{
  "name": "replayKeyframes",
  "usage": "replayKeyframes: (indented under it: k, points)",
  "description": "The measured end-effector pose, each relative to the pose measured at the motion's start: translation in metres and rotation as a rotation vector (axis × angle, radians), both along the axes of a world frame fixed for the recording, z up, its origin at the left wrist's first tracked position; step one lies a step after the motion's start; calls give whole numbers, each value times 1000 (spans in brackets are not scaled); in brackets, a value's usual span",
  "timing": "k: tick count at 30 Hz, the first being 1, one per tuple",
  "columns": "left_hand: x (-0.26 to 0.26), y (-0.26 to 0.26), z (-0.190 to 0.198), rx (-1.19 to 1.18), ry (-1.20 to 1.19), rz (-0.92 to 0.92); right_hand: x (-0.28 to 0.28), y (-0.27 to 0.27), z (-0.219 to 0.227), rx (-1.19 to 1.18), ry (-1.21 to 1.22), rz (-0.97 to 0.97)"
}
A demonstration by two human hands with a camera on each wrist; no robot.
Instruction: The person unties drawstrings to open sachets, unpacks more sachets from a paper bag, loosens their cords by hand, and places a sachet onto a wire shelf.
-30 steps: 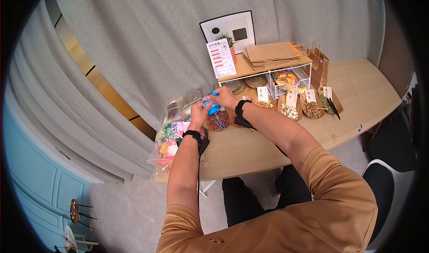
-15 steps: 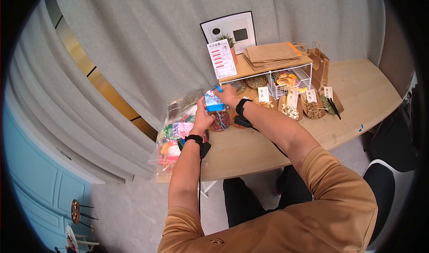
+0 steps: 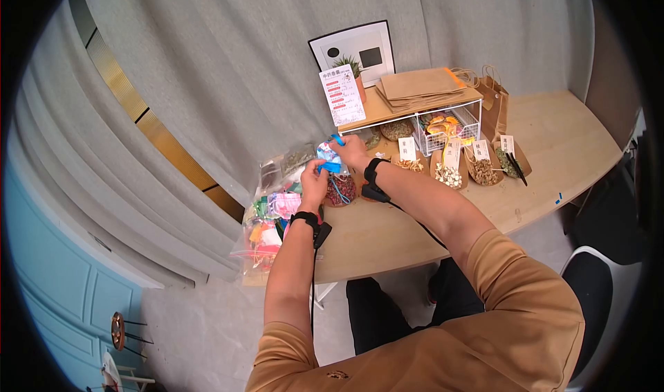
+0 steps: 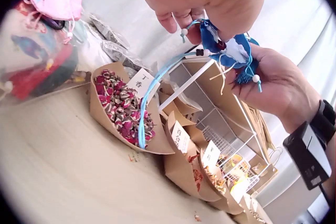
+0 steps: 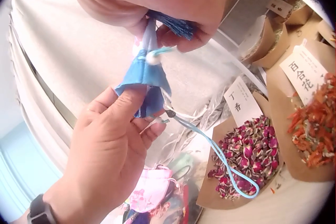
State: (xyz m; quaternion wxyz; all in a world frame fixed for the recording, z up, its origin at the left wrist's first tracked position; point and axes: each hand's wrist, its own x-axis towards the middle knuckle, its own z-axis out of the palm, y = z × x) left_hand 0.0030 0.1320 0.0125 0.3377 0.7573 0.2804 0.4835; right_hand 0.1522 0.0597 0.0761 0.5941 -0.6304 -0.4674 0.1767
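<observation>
Between my two hands is a small blue-and-white drawstring pouch (image 5: 144, 74), held up off the table. My left hand (image 3: 313, 183) pinches the blue cloth at its mouth, thumb on the near side. The other end is gripped by my right hand (image 3: 353, 152), with a dark blue tassel (image 5: 177, 27) poking out between the fingers. From the pouch hangs a light blue cord loop (image 5: 227, 157) with a dark bead and white beads. Just behind the loop, dried rosebuds (image 5: 245, 153) fill a brown paper tray. What lies inside the pouch is hidden.
More paper trays with name cards, such as one of orange dried petals (image 5: 317, 129), line the table to the right. A clear bag of coloured pouches (image 3: 266, 233) lies at left. Behind stands a wooden-topped rack (image 3: 360, 117) with kraft bags (image 3: 422, 86).
The pouch has turned between my hands, its printed side coming into view and then tilting. My left hand has shifted its hold on the mouth and moved slightly right; my right hand has barely moved.
</observation>
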Motion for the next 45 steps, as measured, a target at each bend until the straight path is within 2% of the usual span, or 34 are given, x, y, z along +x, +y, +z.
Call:
replayKeyframes:
  k: [1,3,10,12,13,15,22,25,27,28,30,34,36,39,40,42,45]
  points:
    - [1,2,-1,1,0,-1,0,0,0,11,1,11]
    - [3,-2,3,-48,-184,-7,2,8,-8,15,15,36]
    - [4,1,7,-120,-247,2,3,31,-36,-80,-58,86]
    - [5,1,9,-309,-191,-18,0,30,-35,-62,-25,109]
    - [6,1,10,-310,-192,-17,-2,30,-35,-44,8,131]
    - [9,-2,13,-456,-286,-44,-2,28,-32,-51,-4,129]
    - [13,-5,15,-477,-244,-18,-1,14,-19,-40,-121,89]
    - [17,7,0,-441,-233,1,1,12,-18,-44,-144,77]
    - [20,16,-10,-163,-127,116,5,18,-26,-11,-151,62]
    - [20,20,-16,-167,-125,117,7,21,-30,26,-157,45]
    - [20,5,-2,-234,-211,123,8,14,-24,36,-133,59]
    - [19,-7,16,-239,-215,101,11,13,-20,51,-82,83]
    - [17,-5,22,-248,-166,-82,9,4,-10,33,-76,108]
    - [19,-11,30,-340,-184,-154,6,-6,-1,107,-23,142]
    - [20,-13,34,-339,-184,-156,5,-8,1,117,-89,118]
    - [23,-15,38,-439,-328,-153,8,-7,1,129,-156,92]
    - [26,-17,43,-483,-424,-154,10,-9,4,56,-41,171]
